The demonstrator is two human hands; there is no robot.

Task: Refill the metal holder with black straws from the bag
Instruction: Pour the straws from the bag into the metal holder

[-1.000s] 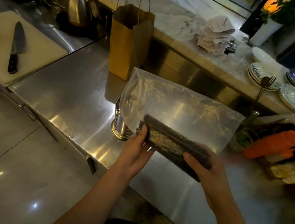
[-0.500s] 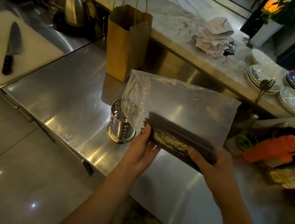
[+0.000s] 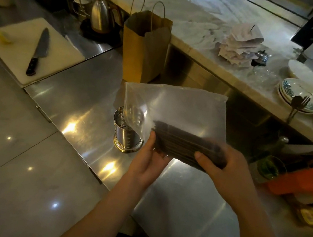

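Here both hands hold the clear bag (image 3: 175, 109) above the steel surface (image 3: 85, 94). The left hand (image 3: 150, 158) has its grip closed on the bag's lower left corner, at the near end of the black straws (image 3: 186, 144). The right hand (image 3: 223, 169) has its grip wrapped around the straws through the plastic. The straws lie bunched along the bag's bottom. The metal holder (image 3: 127, 132) stands on the surface just left of the bag, partly behind its corner. A paper bag (image 3: 145, 46) stands behind, and a knife (image 3: 38, 51) lies on a cutting board (image 3: 16, 57) at left.
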